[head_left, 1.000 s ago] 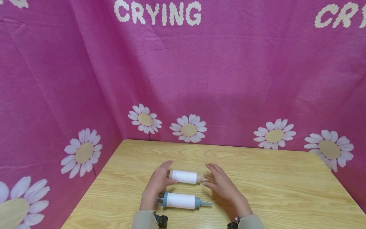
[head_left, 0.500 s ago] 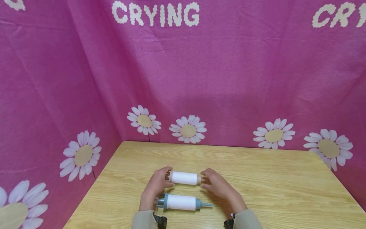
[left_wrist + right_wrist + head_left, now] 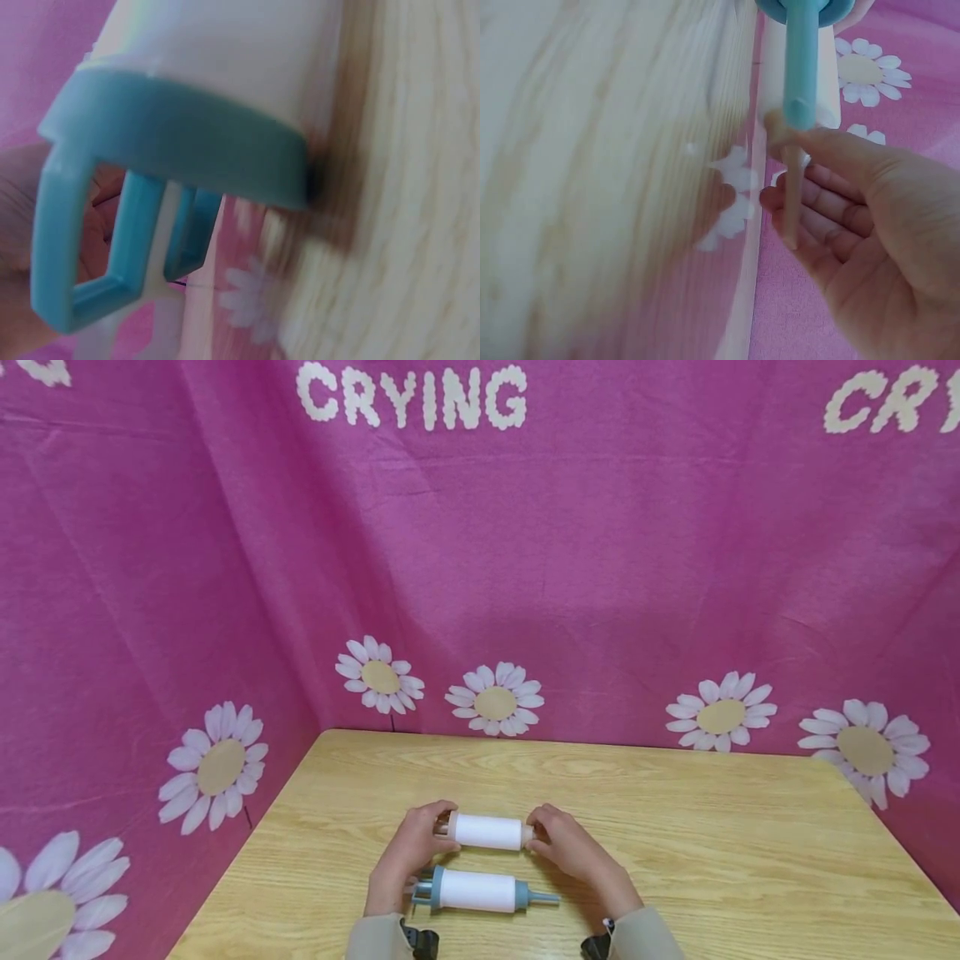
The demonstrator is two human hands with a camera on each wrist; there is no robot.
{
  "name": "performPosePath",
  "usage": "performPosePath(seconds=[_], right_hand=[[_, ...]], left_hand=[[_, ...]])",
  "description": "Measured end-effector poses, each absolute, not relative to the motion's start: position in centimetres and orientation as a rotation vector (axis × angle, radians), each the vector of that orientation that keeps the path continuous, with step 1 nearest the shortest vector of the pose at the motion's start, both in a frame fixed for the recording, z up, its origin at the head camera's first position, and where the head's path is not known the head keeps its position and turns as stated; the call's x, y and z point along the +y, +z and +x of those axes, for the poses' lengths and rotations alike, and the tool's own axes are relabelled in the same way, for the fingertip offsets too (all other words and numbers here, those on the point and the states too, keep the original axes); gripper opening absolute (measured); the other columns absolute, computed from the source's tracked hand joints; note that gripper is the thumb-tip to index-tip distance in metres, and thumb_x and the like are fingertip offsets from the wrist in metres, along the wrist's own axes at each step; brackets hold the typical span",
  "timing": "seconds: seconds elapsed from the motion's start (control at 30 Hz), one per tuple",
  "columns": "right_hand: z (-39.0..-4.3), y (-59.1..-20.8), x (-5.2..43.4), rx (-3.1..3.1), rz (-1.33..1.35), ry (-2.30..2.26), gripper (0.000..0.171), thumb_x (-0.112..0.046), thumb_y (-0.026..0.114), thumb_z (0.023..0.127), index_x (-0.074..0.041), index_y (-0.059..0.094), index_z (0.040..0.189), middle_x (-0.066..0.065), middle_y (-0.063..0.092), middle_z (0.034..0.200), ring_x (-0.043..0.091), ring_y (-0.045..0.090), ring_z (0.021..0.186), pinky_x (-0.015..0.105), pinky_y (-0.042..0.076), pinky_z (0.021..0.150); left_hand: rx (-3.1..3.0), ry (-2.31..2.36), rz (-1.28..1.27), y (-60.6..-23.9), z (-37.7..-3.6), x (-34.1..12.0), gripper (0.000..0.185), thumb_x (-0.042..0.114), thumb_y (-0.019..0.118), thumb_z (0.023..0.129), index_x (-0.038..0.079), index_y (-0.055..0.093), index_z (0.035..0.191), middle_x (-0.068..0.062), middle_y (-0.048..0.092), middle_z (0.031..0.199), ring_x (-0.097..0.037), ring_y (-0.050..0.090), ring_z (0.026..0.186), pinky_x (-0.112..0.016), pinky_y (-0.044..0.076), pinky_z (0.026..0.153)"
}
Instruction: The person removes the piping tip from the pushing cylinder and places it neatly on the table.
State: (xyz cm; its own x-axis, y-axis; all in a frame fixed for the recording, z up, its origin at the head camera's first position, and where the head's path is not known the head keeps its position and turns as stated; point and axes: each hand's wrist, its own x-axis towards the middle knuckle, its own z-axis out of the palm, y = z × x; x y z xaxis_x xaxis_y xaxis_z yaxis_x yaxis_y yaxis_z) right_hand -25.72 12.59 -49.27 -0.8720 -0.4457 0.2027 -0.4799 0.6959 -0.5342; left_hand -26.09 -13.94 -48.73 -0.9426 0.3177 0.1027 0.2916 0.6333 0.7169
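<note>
Beige-capped syringe (image 3: 487, 832) lies on table (image 3: 720, 852) just behind blue syringe (image 3: 480, 891). Left hand (image 3: 414, 846) pinches plunger end, right hand (image 3: 567, 847) pinches nozzle end. Best lift level, both ends together — avoid knocking blue syringe.

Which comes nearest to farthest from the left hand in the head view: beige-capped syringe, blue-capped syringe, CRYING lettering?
1. beige-capped syringe: its left end is gripped by the left hand.
2. blue-capped syringe: just beside the wrist, nearer the person.
3. CRYING lettering: high on the backdrop.
</note>
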Motion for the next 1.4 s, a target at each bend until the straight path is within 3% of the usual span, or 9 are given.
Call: performPosePath(seconds=[0.17, 0.7, 1.4], right_hand=[[-25.4, -48.9, 12.6, -2.809, 0.735, 0.959, 0.017, -0.013, 0.071, 0.088, -0.004, 0.064, 0.101, 0.001, 0.062, 0.095, 0.011, 0.057, 0.085, 0.029, 0.054, 0.076], [-24.9, -48.2, 14.6, -2.616, 0.849, 1.149, 0.02, -0.009, 0.071, 0.088, -0.003, 0.061, 0.105, 0.006, 0.064, 0.103, 0.025, 0.065, 0.098, 0.031, 0.058, 0.087], [-23.1, -47.9, 19.2, -2.589, 0.712, 1.11, 0.021, -0.01, 0.075, 0.084, -0.011, 0.064, 0.103, -0.002, 0.065, 0.102, 0.015, 0.065, 0.095, 0.032, 0.058, 0.087]], left_hand=[[2.779, 1.266, 0.533, -48.3, -26.1, -14.1, 0.053, 0.004, 0.078, 0.08, -0.002, 0.057, 0.129, -0.018, 0.064, 0.125, -0.029, 0.067, 0.105, -0.041, 0.057, 0.089], [2.865, 1.235, 0.58, -46.7, -26.1, -13.9, 0.054, 0.021, 0.084, 0.076, 0.01, 0.063, 0.125, -0.007, 0.067, 0.125, -0.021, 0.062, 0.111, -0.046, 0.052, 0.099], [2.793, 1.288, 0.758, -46.0, -25.8, -9.9, 0.051, 0.021, 0.084, 0.077, 0.008, 0.063, 0.122, -0.005, 0.068, 0.119, -0.018, 0.061, 0.103, -0.039, 0.053, 0.092]])
